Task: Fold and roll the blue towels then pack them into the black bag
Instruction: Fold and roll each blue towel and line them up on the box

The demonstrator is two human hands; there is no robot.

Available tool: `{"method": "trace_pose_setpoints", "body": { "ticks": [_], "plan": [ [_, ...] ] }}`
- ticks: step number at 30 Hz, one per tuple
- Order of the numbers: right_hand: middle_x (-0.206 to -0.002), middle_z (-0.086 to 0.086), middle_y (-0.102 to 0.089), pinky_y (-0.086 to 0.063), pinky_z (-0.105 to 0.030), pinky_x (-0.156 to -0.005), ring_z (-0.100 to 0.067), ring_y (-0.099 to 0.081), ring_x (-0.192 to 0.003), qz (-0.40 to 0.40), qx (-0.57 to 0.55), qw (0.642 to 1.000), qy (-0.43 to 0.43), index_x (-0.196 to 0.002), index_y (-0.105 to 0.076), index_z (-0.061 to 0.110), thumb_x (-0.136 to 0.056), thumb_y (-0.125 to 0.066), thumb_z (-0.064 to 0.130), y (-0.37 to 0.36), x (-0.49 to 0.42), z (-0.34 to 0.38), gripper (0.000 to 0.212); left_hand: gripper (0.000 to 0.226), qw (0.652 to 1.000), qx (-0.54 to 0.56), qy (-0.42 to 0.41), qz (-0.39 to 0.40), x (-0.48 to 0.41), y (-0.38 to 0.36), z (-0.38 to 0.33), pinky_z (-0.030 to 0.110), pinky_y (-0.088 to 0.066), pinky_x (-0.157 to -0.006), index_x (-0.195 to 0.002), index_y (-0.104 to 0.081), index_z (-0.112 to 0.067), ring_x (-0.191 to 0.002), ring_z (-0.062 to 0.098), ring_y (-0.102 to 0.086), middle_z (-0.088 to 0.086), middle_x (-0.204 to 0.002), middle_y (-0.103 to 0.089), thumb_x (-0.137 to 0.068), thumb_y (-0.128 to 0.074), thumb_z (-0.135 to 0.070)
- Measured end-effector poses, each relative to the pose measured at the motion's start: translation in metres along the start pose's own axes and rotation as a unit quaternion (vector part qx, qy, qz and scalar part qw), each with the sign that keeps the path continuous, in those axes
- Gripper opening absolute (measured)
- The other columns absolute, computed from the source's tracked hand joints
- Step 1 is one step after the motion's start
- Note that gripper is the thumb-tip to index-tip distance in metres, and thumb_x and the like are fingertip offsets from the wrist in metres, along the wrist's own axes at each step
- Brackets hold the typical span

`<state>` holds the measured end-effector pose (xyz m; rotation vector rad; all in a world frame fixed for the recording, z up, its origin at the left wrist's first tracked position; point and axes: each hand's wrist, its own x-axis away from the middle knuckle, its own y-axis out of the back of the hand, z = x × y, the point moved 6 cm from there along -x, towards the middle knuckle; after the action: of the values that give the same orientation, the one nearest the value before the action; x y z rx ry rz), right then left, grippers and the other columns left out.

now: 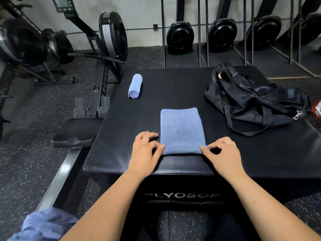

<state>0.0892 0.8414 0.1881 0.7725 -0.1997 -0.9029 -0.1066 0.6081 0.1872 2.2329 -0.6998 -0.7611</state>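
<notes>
A folded blue towel (181,126) lies flat in the middle of the black padded box (121,122), its near end turned over into a small roll. My left hand (145,150) pinches the roll's left end and my right hand (222,152) pinches its right end. A finished rolled blue towel (135,86) lies at the box's far left. The black bag (251,100) sits slumped at the far right, its top partly open.
More loose blue towels (45,225) are bunched at the bottom left. A rowing machine (104,54) with its seat (76,132) stands left of the box. Stored rowers line the back wall. A red and white item (317,108) shows at the right edge.
</notes>
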Motion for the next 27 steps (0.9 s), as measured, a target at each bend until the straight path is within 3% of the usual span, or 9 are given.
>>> {"method": "trace_pose_setpoints", "body": {
  "ticks": [3,6,11,14,19,23,27],
  "plan": [
    [-0.098,0.016,-0.058,-0.041,-0.026,-0.087,-0.009,-0.058,-0.1,-0.031,-0.035,0.999,-0.01,-0.079,-0.071,0.039,-0.076,-0.09,0.04,0.003,0.0,0.002,0.02,0.02,0.999,0.002,0.025,-0.035,-0.002,0.003,0.002,0.041,-0.033,-0.116,-0.086,-0.071,-0.034,-0.139,0.011,-0.033,-0.014,-0.133,-0.055,-0.097,-0.067,-0.05],
    [-0.101,0.017,-0.055,-0.046,-0.023,-0.088,-0.005,-0.06,-0.098,-0.042,-0.057,0.997,0.007,-0.085,-0.072,0.04,-0.079,-0.089,0.03,0.002,0.0,0.006,0.021,0.008,0.999,0.001,-0.015,-0.049,0.0,0.007,-0.005,0.04,-0.036,-0.114,-0.099,-0.069,-0.033,-0.136,0.013,-0.035,-0.01,-0.135,-0.052,-0.096,-0.074,-0.038],
    [-0.097,0.018,-0.047,-0.049,-0.044,-0.087,-0.006,-0.044,-0.096,-0.05,0.031,0.997,0.051,-0.092,-0.076,0.04,-0.091,-0.076,0.039,-0.006,0.006,0.006,0.001,0.006,0.995,-0.046,-0.07,-0.061,0.005,0.007,-0.011,0.04,-0.038,-0.112,-0.104,-0.074,-0.029,-0.134,0.023,-0.041,-0.009,-0.139,-0.055,-0.1,-0.07,-0.026],
    [-0.098,0.019,-0.043,-0.05,-0.047,-0.086,-0.007,-0.041,-0.095,-0.061,0.056,0.994,0.067,-0.1,-0.077,0.036,-0.097,-0.068,0.042,-0.007,0.007,0.007,0.012,0.012,0.992,-0.067,-0.079,-0.068,0.006,0.006,-0.013,0.039,-0.035,-0.114,-0.108,-0.075,-0.027,-0.136,0.025,-0.042,-0.008,-0.137,-0.057,-0.101,-0.068,-0.033],
    [-0.1,0.017,-0.043,-0.049,-0.04,-0.083,-0.011,-0.043,-0.098,-0.017,0.115,0.986,0.12,-0.109,-0.073,0.042,-0.093,-0.069,0.052,-0.001,0.006,0.009,0.019,0.036,0.994,-0.075,-0.073,-0.013,0.004,0.0,-0.012,0.038,-0.032,-0.119,-0.116,-0.07,-0.028,-0.143,0.026,-0.037,-0.011,-0.14,-0.054,-0.084,-0.075,-0.044],
    [-0.104,0.019,-0.042,-0.05,-0.036,-0.08,-0.012,-0.043,-0.1,0.024,0.12,0.981,0.149,-0.119,-0.07,0.046,-0.082,-0.082,0.049,0.002,0.002,0.003,0.038,0.032,0.996,-0.061,-0.059,-0.016,0.001,0.0,-0.005,0.041,-0.033,-0.119,-0.12,-0.071,-0.03,-0.143,0.023,-0.036,-0.013,-0.14,-0.054,-0.09,-0.074,-0.042],
    [-0.103,0.021,-0.045,-0.048,-0.035,-0.078,-0.012,-0.042,-0.101,0.027,0.085,0.99,0.113,-0.118,-0.072,0.048,-0.088,-0.075,0.051,-0.001,-0.007,-0.005,0.03,0.032,0.998,-0.037,-0.032,-0.025,-0.001,-0.002,0.003,0.044,-0.035,-0.119,-0.118,-0.074,-0.029,-0.141,0.021,-0.037,-0.013,-0.138,-0.055,-0.095,-0.066,-0.05]
  ]
}}
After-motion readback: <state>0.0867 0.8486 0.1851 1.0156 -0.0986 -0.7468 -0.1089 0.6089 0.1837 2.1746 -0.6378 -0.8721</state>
